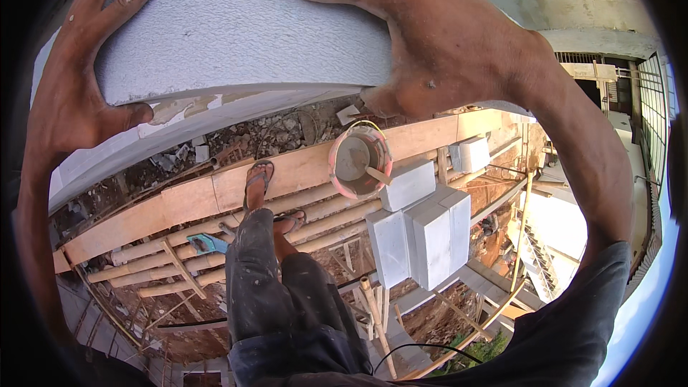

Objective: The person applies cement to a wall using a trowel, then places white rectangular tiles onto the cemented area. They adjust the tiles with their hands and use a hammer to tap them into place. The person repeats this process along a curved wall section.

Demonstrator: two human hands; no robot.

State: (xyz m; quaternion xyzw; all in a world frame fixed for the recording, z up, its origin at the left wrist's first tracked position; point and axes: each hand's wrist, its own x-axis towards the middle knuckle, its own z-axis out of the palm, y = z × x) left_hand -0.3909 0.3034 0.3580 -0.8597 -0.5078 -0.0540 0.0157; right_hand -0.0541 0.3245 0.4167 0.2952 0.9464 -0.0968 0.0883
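Though wide apart, both hands (64, 111) (451, 43) around the pale block (244, 36) between them, gripping opposite ends.

Bamboo poles (326, 218) and a plank (294, 173) carry a bucket (342, 186), pale blocks (433, 233) right and, apparently, a blue object (208, 244) left.

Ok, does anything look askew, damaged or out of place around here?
The pale blocks beside the bucket look askew: their edges do not line up. Broken rubble also lies loose beyond the wooden plank, which looks untidy.
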